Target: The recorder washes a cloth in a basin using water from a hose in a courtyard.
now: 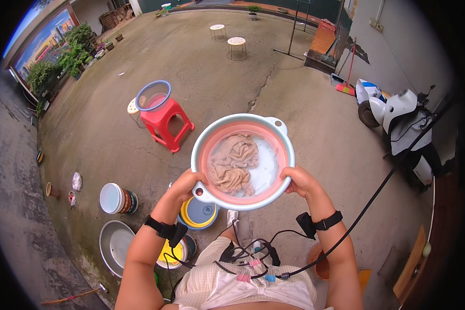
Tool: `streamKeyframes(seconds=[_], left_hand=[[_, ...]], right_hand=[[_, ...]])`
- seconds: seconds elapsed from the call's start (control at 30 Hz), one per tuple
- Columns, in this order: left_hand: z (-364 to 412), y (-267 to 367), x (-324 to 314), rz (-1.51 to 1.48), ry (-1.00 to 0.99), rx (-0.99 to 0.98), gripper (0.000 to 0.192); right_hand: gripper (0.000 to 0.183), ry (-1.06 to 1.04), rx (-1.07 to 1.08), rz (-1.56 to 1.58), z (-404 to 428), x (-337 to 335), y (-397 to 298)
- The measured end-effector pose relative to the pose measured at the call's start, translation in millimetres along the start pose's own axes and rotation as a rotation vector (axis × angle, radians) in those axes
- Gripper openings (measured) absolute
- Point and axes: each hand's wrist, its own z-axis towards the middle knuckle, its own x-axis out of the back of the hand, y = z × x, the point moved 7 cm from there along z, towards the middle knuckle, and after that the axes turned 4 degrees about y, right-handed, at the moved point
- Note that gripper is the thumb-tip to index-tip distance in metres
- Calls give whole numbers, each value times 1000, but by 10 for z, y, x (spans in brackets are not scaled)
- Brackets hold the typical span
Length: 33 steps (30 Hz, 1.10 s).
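Between my two hands I hold up a round collapsible plastic basin (271,201), with a pale blue rim and a pink inner wall. Water covers its white bottom, and a wet beige cloth (236,162) lies crumpled in the left part. My left hand (188,184) grips the rim at the lower left, beside a handle with a hole. At the lower right, my right hand (298,180) has its thumb over the rim and its fingers beneath. The underside of the basin is hidden.
A red plastic stool (168,124) carries a blue-rimmed basin (154,95). Near my left arm are a paint bucket (118,198), a metal basin (114,248) and a blue-and-yellow basin (199,213). A white scooter (403,112) stands right. A black cable (376,197) crosses my right arm.
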Motion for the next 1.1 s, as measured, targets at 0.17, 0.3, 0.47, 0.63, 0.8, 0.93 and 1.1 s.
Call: streamKeyframes(seconds=[0.17, 0.3, 0.47, 0.63, 0.8, 0.93, 1.1], left_hand=[[1150, 438, -656, 99, -211, 40, 25], [1846, 607, -1019, 107, -267, -27, 27], [2813, 993, -1241, 160, -361, 63, 25], [3901, 1705, -1280, 152, -338, -45, 19], [4762, 2539, -1088, 141, -278, 10, 29], [5411, 3171, -579, 49, -97, -57, 29], [6407, 3879, 80, 41, 36, -125, 31]], right_hand=[[27, 136, -25, 107, 644, 699, -305], [47, 181, -17, 247, 1173, 1090, -201], [48, 210, -41, 279, 1740, 1411, -730], [42, 189, 14, 186, 2838, 1730, -1550], [38, 145, 64, 136, 4150, 1823, -2623], [33, -28, 58, 70, 5265, 1512, -3386], [31, -193, 86, 37, 6714, 1129, -4151]])
